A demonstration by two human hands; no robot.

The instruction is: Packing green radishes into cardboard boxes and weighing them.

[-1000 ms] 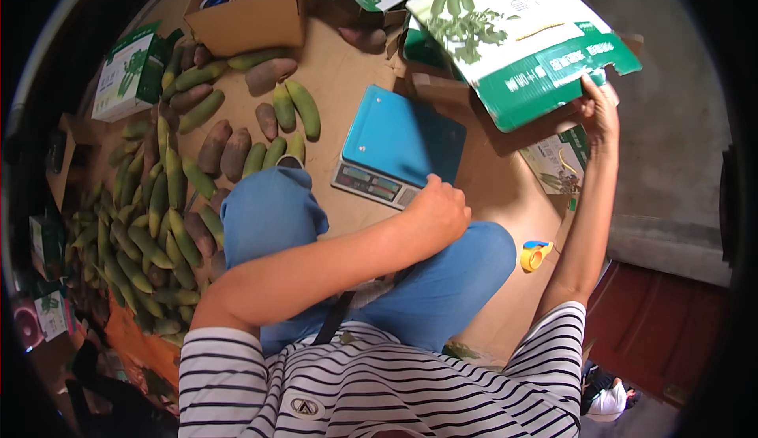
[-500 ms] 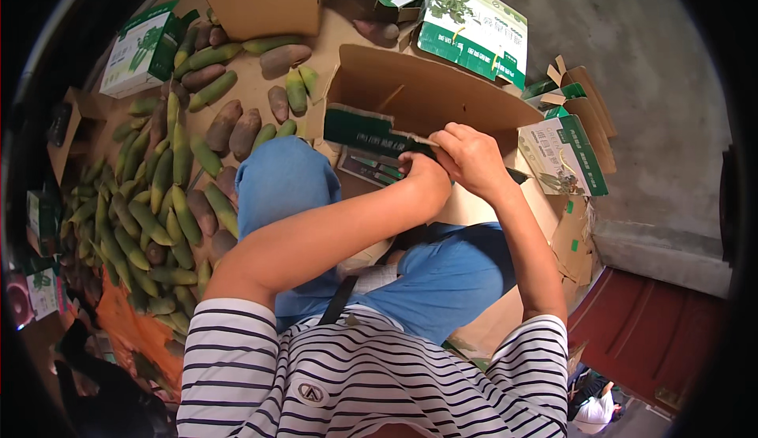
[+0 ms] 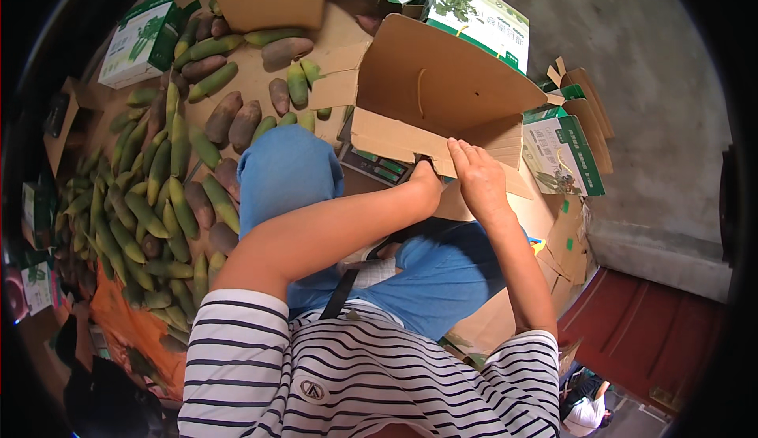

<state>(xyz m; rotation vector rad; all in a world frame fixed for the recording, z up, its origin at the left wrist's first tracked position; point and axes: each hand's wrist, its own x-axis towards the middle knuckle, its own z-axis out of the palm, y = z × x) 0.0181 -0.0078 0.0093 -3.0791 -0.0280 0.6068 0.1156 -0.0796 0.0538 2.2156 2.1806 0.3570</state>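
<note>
An opened cardboard box (image 3: 442,82) leans in front of my knees, its bare brown inside facing up and a cord loop against the far wall. My right hand (image 3: 480,181) grips the near flap (image 3: 387,136), with its fingers lying over the flap's edge. Close beside it, my left hand (image 3: 425,189) is bent in under the same flap. Its fingers are mostly hidden there, so their hold cannot be made out. A dark device with green-lit displays (image 3: 379,165) shows under the box, left of my left hand.
Long green and purplish-brown radishes (image 3: 150,209) cover the floor at left. Printed white-and-green boxes stand at far left (image 3: 142,47), far right (image 3: 482,15) and right (image 3: 560,150). A brown carton (image 3: 268,3) sits at the back. Another person (image 3: 586,406) shows at lower right.
The box has tipped back and its near flap has turned outward, so its brown inner face shows instead of the green print. A left side flap now sticks out. Both hands stay at the edge.
</note>
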